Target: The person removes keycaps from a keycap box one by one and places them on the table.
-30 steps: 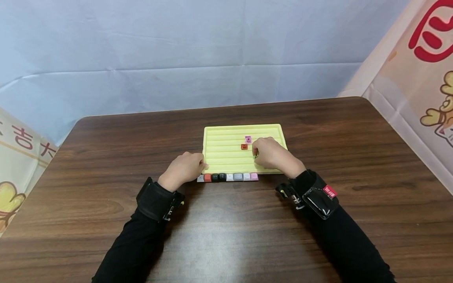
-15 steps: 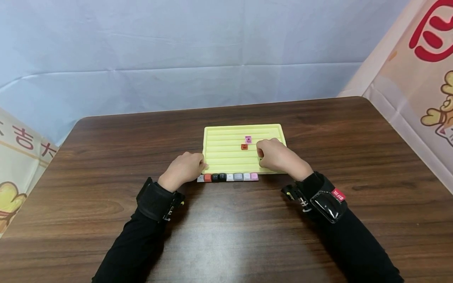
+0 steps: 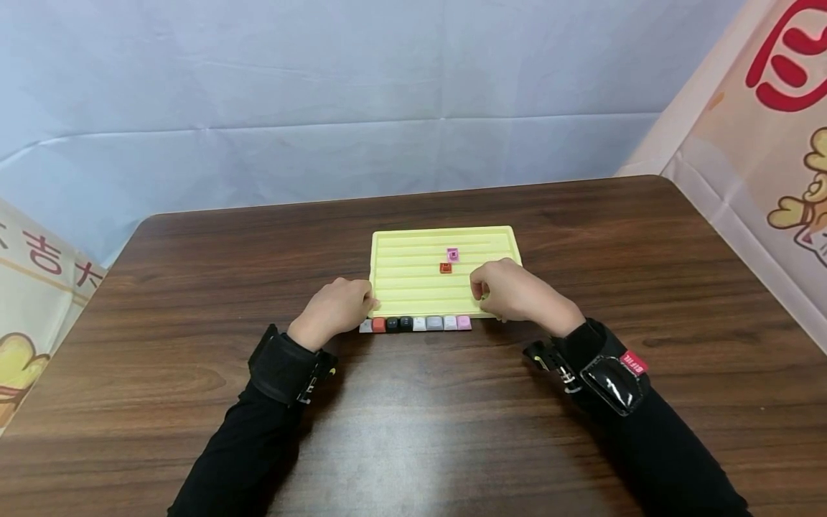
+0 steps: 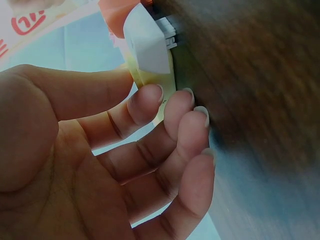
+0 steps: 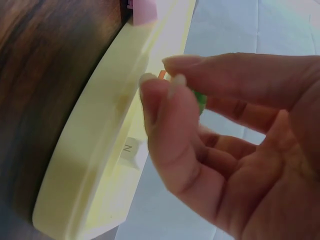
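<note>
My left hand [image 3: 339, 306] grips the left edge of a pale yellow ridged tray [image 3: 403, 276] between thumb and forefinger, near its front corner. The other fingers curl loosely below, as the left wrist view shows. Over the tray's right front part, my right hand [image 3: 513, 289] pinches a small green keycap [image 5: 200, 101], mostly hidden by the fingertips. A white keycap marked N [image 5: 131, 151] sits in the tray near this hand. Further in, a pink keycap [image 3: 453, 255] and a red keycap [image 3: 446, 268] lie with their hollow undersides up.
Along the tray's front edge runs a row of several keycaps, with a red one [image 3: 379, 325], a black one [image 3: 405, 324] and a pink one [image 3: 464, 323] among them. All stand on a dark wooden table [image 3: 388, 431]. A pale blue cloth [image 3: 323, 158] hangs behind.
My right hand has moved to the right and nearer the tray's front edge, its fingers pinched. The left hand, the tray and the row of keycaps stay put.
</note>
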The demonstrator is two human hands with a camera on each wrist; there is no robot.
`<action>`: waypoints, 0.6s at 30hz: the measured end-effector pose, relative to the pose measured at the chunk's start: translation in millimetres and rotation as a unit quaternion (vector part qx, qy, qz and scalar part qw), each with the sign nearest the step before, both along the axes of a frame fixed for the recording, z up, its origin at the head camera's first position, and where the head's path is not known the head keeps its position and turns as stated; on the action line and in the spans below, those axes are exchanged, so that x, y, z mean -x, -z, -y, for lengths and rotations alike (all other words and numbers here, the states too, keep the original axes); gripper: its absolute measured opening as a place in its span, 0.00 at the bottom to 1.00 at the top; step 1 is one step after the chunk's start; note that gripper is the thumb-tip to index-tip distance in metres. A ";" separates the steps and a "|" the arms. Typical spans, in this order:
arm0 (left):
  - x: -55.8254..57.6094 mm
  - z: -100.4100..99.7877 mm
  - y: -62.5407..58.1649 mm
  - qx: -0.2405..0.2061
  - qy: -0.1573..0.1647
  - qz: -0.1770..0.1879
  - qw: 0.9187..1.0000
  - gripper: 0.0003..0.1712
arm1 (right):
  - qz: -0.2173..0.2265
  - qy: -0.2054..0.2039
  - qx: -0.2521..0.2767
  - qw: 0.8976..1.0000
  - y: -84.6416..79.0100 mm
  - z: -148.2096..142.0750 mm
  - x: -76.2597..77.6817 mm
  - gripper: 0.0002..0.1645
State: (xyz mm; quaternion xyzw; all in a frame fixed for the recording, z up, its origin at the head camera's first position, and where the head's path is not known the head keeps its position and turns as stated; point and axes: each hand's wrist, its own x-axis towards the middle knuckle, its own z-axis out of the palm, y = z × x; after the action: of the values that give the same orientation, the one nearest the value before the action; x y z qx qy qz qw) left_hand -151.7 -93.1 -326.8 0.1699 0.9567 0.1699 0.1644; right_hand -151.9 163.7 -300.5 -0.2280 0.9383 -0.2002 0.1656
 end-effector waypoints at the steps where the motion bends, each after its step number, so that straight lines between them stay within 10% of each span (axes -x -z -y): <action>1: 0.0 -0.1 0.0 0.000 0.000 0.000 1.000 0.12 | -0.004 -0.006 0.002 1.000 -0.1 -0.7 -0.7 0.11; 18: 0.1 -1.4 -1.4 0.000 -0.005 0.004 1.000 0.12 | -0.011 -0.043 -0.013 0.999 -2.3 -7.3 -9.6 0.07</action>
State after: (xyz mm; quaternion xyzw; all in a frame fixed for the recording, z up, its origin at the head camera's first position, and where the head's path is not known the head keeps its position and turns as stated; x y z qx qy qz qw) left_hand -151.8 -91.7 -325.4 0.1643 0.9568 0.1718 0.1676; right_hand -142.3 171.0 -298.2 -0.2686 0.9319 -0.1778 0.1665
